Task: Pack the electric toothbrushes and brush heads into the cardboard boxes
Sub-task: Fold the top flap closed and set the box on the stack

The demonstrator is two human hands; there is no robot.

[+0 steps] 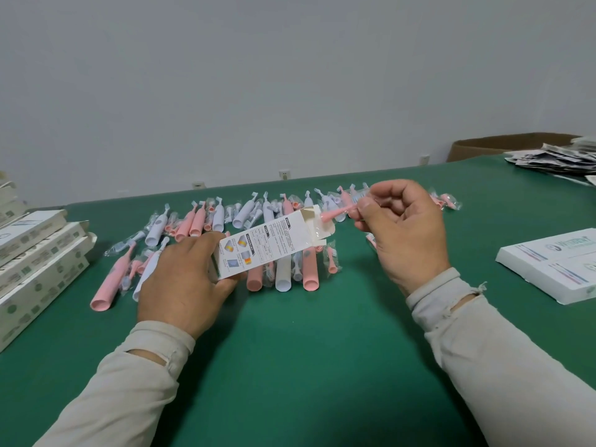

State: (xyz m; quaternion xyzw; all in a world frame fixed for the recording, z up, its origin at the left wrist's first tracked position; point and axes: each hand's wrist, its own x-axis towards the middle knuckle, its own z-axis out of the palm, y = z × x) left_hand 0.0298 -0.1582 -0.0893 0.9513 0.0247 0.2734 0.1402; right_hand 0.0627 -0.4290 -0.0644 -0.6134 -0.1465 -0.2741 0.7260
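My left hand [183,279] grips the lower end of a narrow white printed cardboard box [264,245], held slanted above the table with its top flaps open. My right hand [403,227] pinches a pink brush head in clear wrap [335,214], whose wide end points at the box's open mouth. Behind and under the box, pink and white electric toothbrushes [193,221] and wrapped brush heads [332,261] lie spread across the green table [306,350].
Several white boxes [35,262] are stacked at the left edge. Flat white boxes [554,266] lie at the right. A pile of printed leaflets [554,159] and a brown carton [503,145] sit at the far right. A grey wall stands behind the table.
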